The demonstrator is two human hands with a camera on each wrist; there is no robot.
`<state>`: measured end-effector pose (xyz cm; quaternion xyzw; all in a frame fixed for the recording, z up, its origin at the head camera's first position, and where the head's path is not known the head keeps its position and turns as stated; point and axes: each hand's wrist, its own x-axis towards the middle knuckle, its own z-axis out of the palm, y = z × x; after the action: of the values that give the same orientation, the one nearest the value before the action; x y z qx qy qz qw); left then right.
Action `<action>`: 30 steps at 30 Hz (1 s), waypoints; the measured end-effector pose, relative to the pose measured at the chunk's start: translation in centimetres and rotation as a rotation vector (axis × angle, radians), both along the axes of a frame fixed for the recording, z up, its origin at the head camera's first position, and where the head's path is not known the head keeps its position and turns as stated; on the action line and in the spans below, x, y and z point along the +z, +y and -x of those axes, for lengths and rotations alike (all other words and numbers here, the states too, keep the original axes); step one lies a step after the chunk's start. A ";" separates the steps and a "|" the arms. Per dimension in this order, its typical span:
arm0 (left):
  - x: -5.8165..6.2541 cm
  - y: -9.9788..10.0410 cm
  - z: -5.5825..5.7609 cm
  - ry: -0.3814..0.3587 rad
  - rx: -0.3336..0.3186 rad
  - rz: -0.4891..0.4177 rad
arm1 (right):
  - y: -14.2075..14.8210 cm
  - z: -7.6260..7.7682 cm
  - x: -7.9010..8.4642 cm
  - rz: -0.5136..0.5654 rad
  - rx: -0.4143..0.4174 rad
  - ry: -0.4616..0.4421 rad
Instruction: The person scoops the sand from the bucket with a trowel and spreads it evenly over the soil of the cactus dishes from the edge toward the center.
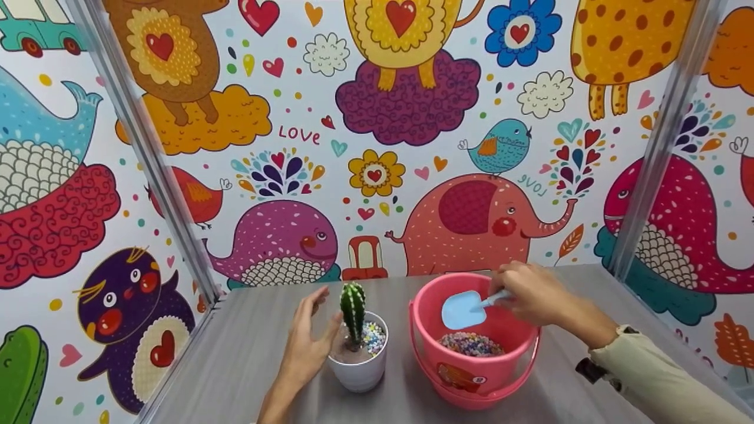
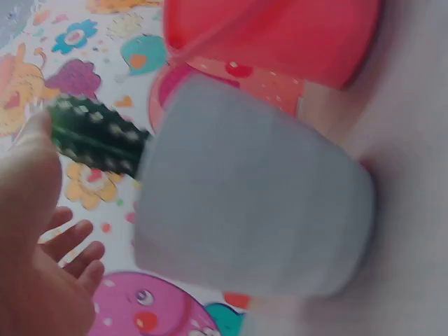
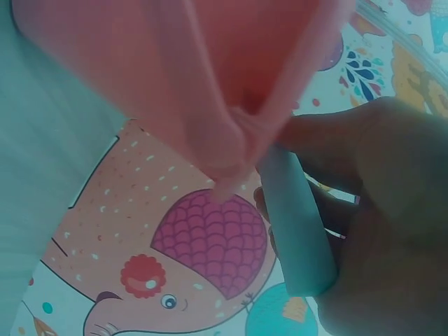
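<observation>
My right hand (image 1: 527, 294) grips the handle of a light blue toy shovel (image 1: 463, 310), its blade tilted inside the mouth of a pink bucket (image 1: 430, 347). Small multicoloured beads (image 1: 471, 343) lie at the bucket's bottom. In the right wrist view the shovel handle (image 3: 297, 224) runs along the curled fingers. A green cactus (image 1: 353, 312) stands upright in a white pot (image 1: 359, 374), with pale and coloured beads (image 1: 374, 338) on one side of its soil. Fingers spread, my left hand (image 1: 306, 341) is at the pot's left, thumb near the cactus; the left wrist view shows nothing in its grasp.
Both pot and bucket stand on a grey table (image 1: 235, 347), bucket to the right of the pot. The bucket's handle (image 1: 518, 386) hangs down at its front. Panels with cartoon animals (image 1: 283, 241) enclose the table's back and sides, with metal posts (image 1: 654, 141) at the corners.
</observation>
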<state>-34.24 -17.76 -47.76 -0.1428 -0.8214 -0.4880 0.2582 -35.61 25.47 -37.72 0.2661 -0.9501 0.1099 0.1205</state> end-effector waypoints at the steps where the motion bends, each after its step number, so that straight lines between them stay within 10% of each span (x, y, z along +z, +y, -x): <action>1: 0.6 0.3 -0.2 0.030 0.004 -0.016 | 0.0 0.1 -0.2 -0.009 0.002 0.005; 9: 3.9 3.4 -2.2 0.295 -0.002 0.030 | -0.6 0.5 -1.5 -0.062 0.046 0.076; 15: 3.9 6.3 -2.8 0.428 -0.190 0.041 | -1.3 0.6 -2.3 -0.122 0.042 0.181; 24: 2.2 11.1 -2.8 0.160 -0.251 0.156 | -2.5 1.1 -3.9 -0.281 0.032 0.289; 30: 0.3 13.5 -1.1 -0.032 -0.228 0.003 | -2.9 1.6 -4.6 -0.341 0.052 0.351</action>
<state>-33.15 -4.25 -47.44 -0.2280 -0.8046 -0.5153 0.1876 -37.23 22.59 -42.29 0.3220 -0.9122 -0.0970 0.2342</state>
